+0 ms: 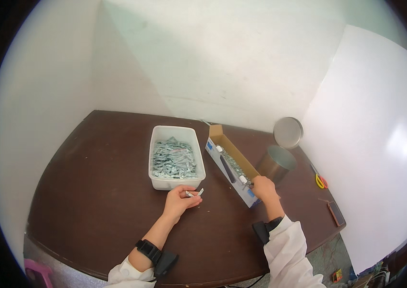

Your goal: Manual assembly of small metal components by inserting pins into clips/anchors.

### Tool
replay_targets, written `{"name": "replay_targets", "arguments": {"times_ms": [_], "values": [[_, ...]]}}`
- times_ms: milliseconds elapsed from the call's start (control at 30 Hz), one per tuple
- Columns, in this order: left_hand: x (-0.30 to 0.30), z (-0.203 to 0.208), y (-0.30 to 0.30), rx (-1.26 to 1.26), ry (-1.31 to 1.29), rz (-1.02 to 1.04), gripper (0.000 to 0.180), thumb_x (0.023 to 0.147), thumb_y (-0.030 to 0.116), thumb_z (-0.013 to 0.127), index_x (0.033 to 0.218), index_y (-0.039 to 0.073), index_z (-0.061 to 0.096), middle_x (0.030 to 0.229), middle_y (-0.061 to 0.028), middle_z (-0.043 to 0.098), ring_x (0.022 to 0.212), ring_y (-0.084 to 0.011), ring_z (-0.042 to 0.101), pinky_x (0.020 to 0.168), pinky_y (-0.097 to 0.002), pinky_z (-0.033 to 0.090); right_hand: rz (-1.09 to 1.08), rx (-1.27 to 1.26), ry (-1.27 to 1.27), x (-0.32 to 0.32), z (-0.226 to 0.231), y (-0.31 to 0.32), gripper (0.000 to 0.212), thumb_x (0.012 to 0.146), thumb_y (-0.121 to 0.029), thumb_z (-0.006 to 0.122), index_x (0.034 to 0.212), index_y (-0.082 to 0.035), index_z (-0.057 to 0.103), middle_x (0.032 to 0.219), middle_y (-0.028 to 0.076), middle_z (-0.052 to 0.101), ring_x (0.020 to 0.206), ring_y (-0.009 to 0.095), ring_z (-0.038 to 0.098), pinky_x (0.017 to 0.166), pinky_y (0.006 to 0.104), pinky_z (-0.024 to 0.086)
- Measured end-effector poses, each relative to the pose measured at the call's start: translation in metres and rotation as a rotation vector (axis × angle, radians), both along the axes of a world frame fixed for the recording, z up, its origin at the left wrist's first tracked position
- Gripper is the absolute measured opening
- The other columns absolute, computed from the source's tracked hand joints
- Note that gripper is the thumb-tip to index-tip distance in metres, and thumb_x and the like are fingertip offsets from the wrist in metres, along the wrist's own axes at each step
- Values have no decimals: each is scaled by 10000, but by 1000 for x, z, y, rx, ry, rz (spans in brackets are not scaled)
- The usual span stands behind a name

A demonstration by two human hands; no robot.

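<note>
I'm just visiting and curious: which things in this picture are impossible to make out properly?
All in the head view:
Small pieces in the left hand: too small to identify.
Right hand: its fingertips are hidden at the cardboard box, so its grip is unclear.
White tub: its bottom is covered by the heap.
Pink object: cut off by the lower edge.

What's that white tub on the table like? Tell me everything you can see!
The rectangular white plastic-looking tub has rounded corners, a smooth rim and no lid on. It sits upright on the dark brown table, left of the long cardboard box, with one short end toward the person. Lots of thin, silvery-grey strips lie jumbled inside. The left hand is right by its near end, but I can't tell whether they touch.
</note>
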State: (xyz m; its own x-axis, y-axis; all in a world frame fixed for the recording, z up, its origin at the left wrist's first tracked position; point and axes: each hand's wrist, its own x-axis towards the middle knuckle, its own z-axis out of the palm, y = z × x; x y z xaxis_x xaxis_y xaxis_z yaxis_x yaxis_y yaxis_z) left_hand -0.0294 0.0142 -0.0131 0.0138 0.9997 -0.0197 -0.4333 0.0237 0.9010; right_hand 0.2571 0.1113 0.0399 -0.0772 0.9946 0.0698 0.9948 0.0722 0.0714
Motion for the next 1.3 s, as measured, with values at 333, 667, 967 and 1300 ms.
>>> {"name": "replay_targets", "arguments": {"times_ms": [333, 667, 967, 1300], "values": [[-4, 10, -4, -97, -98, -212, 288, 832, 57, 681, 1097, -17, 598, 912, -82, 645, 812, -160, 663, 711, -238, 563, -13, -5, 5, -3, 11, -8, 245, 787, -240, 634, 902, -31, 689, 915, 198, 654, 895, 360, 624, 771, 431, 494], [-3, 6, -2, -72, -156, -249, 267, 866, 97, 647, 1103, -15, 595, 998, -117, 661, 815, -147, 665, 718, -238, 569, 478, 192, 921, -59, 30, -49, 208, 901, -211, 566, 898, -3, 556, 729, 95, 625, 603, 199, 578, 574, 324, 462], [0, 5, -2, -91, -205, -194, 281, 877, 94, 630, 1139, 18, 564, 1040, -133, 658, 746, -124, 654, 620, -217, 540, 306, -663, 1531, -85, -28, -59, 170, 833, -167, 706, 902, -44, 613, 730, 6, 600, 463, 1, 351, 385, 182, 217], [16, 8, -6, 60, 238, 73, 202, 829, 70, 685, 1010, 17, 613, 877, -49, 660, 651, -72, 592, 505, -181, 440, 349, -603, 1619, -85, -23, -60, 148, 855, -95, 664, 972, -17, 619, 908, 80, 689, 494, -8, 379, 404, 165, 241]]}}
